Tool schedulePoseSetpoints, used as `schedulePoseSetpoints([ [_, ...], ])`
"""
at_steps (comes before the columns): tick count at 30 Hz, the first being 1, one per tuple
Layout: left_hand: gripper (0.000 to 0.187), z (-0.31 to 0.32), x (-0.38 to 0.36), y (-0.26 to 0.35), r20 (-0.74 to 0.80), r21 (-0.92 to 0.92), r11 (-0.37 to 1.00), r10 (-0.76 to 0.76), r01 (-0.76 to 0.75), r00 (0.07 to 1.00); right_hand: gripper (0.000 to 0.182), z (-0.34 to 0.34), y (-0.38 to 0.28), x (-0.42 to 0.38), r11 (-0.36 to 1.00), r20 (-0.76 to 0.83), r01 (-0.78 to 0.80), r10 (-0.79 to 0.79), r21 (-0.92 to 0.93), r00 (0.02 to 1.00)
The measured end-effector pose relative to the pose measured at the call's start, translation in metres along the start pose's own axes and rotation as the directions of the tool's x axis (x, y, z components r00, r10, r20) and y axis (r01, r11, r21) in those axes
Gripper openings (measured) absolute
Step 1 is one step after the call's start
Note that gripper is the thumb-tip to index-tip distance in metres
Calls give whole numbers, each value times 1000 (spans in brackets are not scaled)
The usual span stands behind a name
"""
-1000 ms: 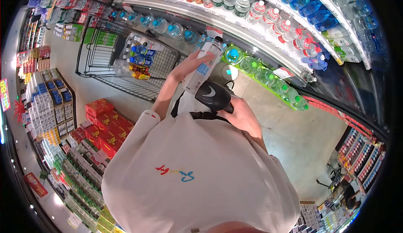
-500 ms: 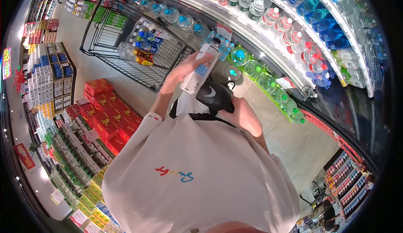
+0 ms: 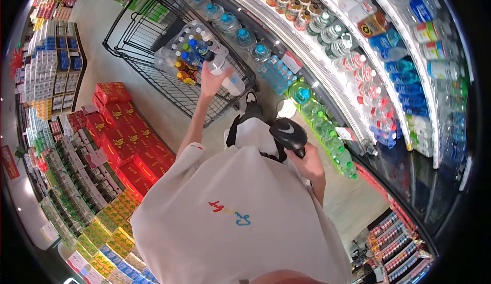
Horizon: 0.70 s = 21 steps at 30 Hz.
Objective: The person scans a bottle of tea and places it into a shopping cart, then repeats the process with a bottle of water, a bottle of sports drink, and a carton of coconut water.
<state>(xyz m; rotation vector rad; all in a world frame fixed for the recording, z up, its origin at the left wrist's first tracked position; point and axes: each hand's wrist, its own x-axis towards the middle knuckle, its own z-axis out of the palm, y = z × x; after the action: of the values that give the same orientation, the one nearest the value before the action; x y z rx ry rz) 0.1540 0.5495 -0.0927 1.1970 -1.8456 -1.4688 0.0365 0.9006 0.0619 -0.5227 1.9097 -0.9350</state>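
Note:
My left hand (image 3: 212,82) is closed around a clear bottle with a dark cap (image 3: 225,74), held over the near end of the shopping cart (image 3: 153,64). Beside that bottle, inside the cart, lie several bottles (image 3: 192,59) with blue, yellow and orange caps or labels. My right hand (image 3: 306,160) grips a black rounded object (image 3: 288,134) with a pale curved mark, close in front of my body. What exactly that object is, I cannot make out.
Shelves of bottles (image 3: 353,64) curve along the right. Large water bottles (image 3: 228,24) and green-wrapped bottles (image 3: 327,130) line the floor before them. Red boxes (image 3: 123,125) are stacked at the left, past them a display of packs (image 3: 61,69). My shoe (image 3: 250,97) shows below the cart.
My left hand has moved the bottle away from my body to over the cart. My right hand and the black object have shifted slightly right and down in view.

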Motion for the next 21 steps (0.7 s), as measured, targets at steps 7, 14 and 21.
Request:
schedulePoseSetpoints([
  [7,85,-12,64,-135,-272,27,928,-352,373,896,40,33,-34,44,947,-27,-310,309,-83,951],
  [14,95,-4,132,-259,-503,-65,788,-556,613,661,39,45,-41,64,850,-44,-524,523,-46,851],
  [21,81,3,178,-292,-484,-145,810,-559,568,673,33,54,-56,87,756,-78,-655,652,-4,754],
])
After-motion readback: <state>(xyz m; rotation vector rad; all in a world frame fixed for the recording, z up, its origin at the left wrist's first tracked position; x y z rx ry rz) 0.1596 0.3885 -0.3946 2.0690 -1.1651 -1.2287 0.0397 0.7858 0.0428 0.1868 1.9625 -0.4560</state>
